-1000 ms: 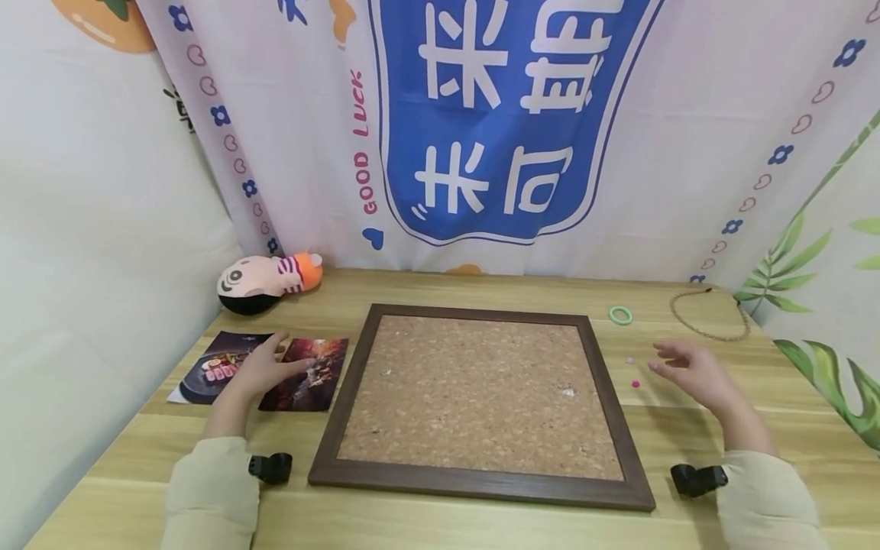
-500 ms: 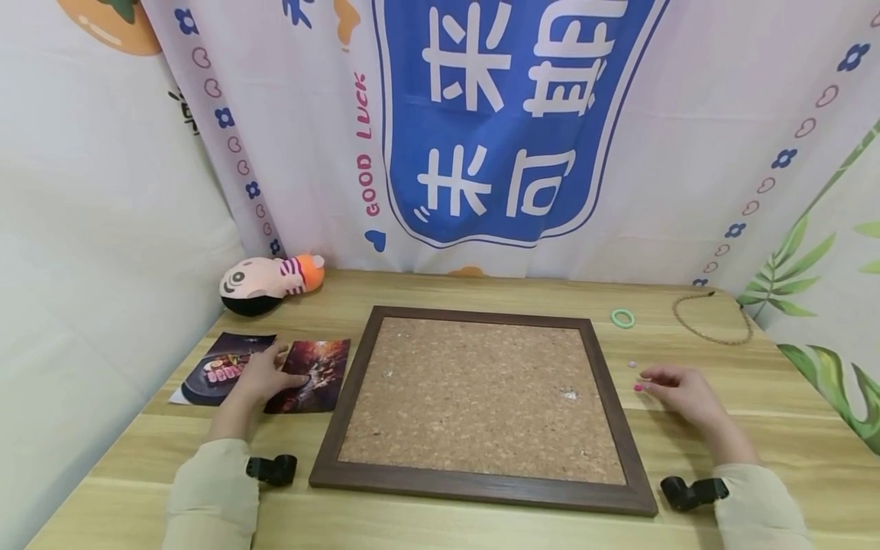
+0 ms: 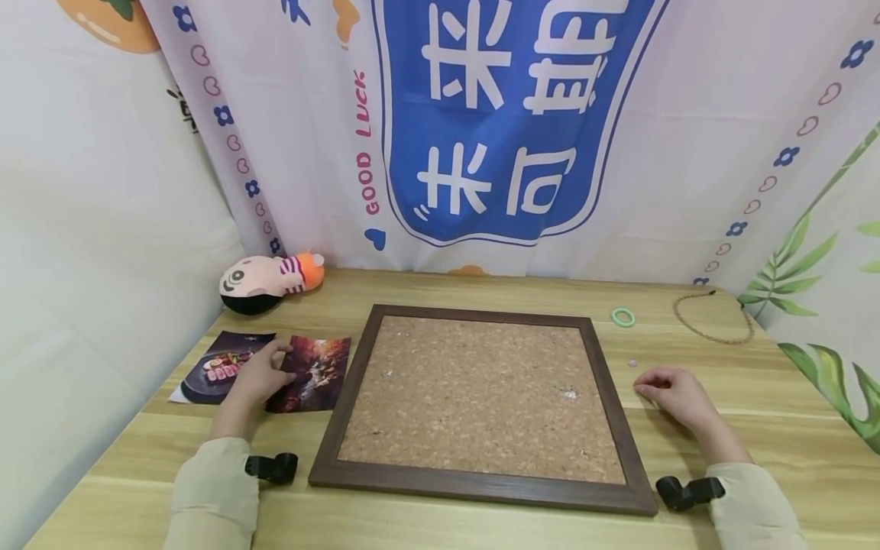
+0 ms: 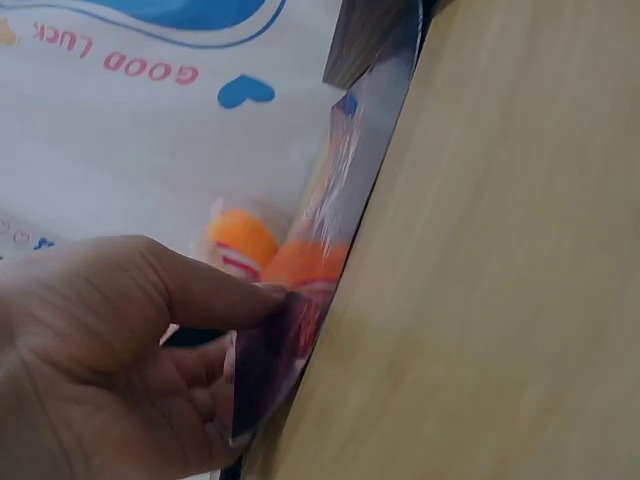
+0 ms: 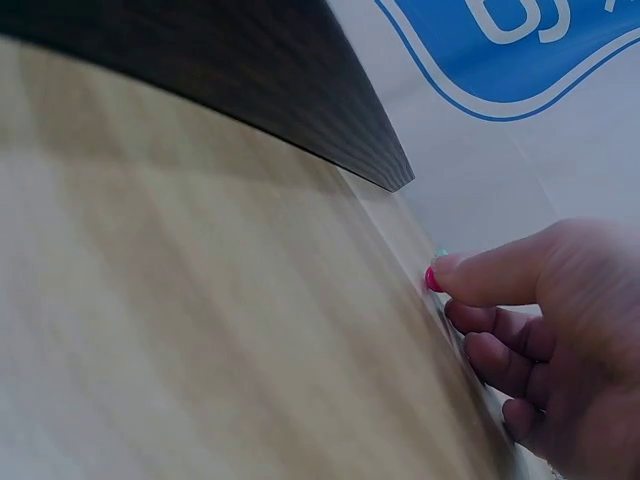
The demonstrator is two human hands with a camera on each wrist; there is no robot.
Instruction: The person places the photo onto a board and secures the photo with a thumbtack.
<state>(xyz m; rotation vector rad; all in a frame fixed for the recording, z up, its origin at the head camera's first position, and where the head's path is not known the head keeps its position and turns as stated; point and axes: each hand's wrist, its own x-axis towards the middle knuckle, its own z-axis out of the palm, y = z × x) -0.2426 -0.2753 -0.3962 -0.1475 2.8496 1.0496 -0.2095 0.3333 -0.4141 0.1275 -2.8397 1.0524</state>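
Observation:
In the head view my left hand (image 3: 257, 376) pinches the left edge of a red and dark photo print (image 3: 318, 374). The left wrist view shows the thumb on top of the print (image 4: 275, 350), whose edge bends up off the table. A second photo print, of a dish of food (image 3: 218, 372), lies flat beside this hand, partly behind it. My right hand (image 3: 681, 395) pinches a small pink pushpin (image 5: 433, 280) between thumb and fingertips, low over the table. Just beyond that hand lies a pale pink pushpin (image 3: 633, 363). Between the hands lies a brown-framed corkboard (image 3: 481, 397).
A green ring (image 3: 622, 317) and a thin braided band (image 3: 701, 330) lie at the back right. At the back left rests a plush doll (image 3: 257, 284). A printed curtain (image 3: 330, 153) hangs behind the wooden table (image 3: 412, 527).
My right hand has moved left and down to the pink pushpin and picked it up. My left hand has taken hold of the red print's edge and lifted it a little.

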